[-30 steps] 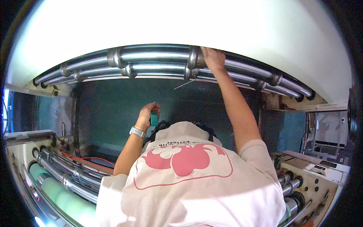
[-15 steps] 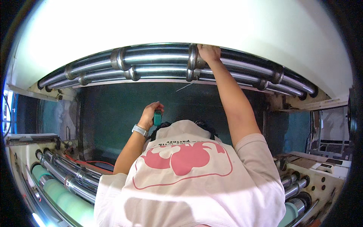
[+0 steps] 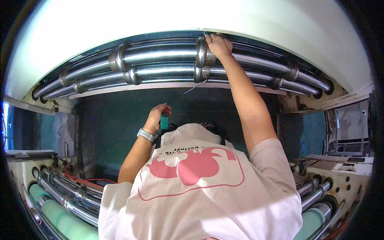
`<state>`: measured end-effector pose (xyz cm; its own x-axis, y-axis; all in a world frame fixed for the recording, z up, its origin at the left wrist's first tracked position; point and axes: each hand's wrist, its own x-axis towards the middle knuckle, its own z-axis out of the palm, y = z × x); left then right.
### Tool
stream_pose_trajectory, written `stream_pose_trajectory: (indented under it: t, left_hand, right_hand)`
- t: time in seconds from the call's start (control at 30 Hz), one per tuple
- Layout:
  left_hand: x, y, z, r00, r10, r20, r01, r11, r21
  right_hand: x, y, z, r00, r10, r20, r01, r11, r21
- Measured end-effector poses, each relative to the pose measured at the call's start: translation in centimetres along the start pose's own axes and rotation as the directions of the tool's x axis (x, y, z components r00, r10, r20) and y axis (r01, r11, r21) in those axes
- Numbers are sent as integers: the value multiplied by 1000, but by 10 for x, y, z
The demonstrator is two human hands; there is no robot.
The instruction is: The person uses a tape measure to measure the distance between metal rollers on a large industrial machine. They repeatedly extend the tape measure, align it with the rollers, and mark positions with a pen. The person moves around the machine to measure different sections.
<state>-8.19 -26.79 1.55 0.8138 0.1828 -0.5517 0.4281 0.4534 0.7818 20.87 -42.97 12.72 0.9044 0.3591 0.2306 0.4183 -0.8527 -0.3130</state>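
In my left hand (image 3: 158,115), fingers curled, is a small green block-shaped object (image 3: 164,121); its exact kind is unclear. My right hand (image 3: 219,45) reaches up to the upper metal shaft, just right of a steel collar (image 3: 201,52). Its fingers are bent together at the collar's top, where a thin pale tip (image 3: 205,33) shows; whatever they grip is mostly hidden. From the lower collar (image 3: 198,74) a thin metal rod, like a hex key (image 3: 195,87), sticks out down and to the left.
Parallel shiny shafts (image 3: 160,56) with several collars span the machine under a large white cover (image 3: 192,16). Behind me lie more metal rollers and a pale green roller (image 3: 64,218) at lower left. An orange-red cable (image 3: 86,180) runs beside them. Dark floor (image 3: 116,120) shows between.
My view has shifted, showing more of the gap above the upper shaft. My right hand has moved slightly up along the collar, and a thin pale tip now shows there. The left hand keeps the green object.
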Motion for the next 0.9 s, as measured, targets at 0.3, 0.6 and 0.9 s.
stream_pose_trajectory:
  t: [0.3, 0.6, 0.9]
  left_hand:
    - [14, -3, -5, 999, 31, 38, -33, 999, 41]
    - [13, 8, -3, 998, 65, 25, -66, 998, 22]
    - [-42, 69, 39, 988, 98, 117, -135, 918, 372]
  right_hand:
    - [2, 0, 1, 999, 29, 23, -27, 999, -46]
    - [3, -1, -2, 1000, 8, 9, -8, 1000, -27]
    - [-78, 1, -22, 998, 56, 12, -48, 715, 698]
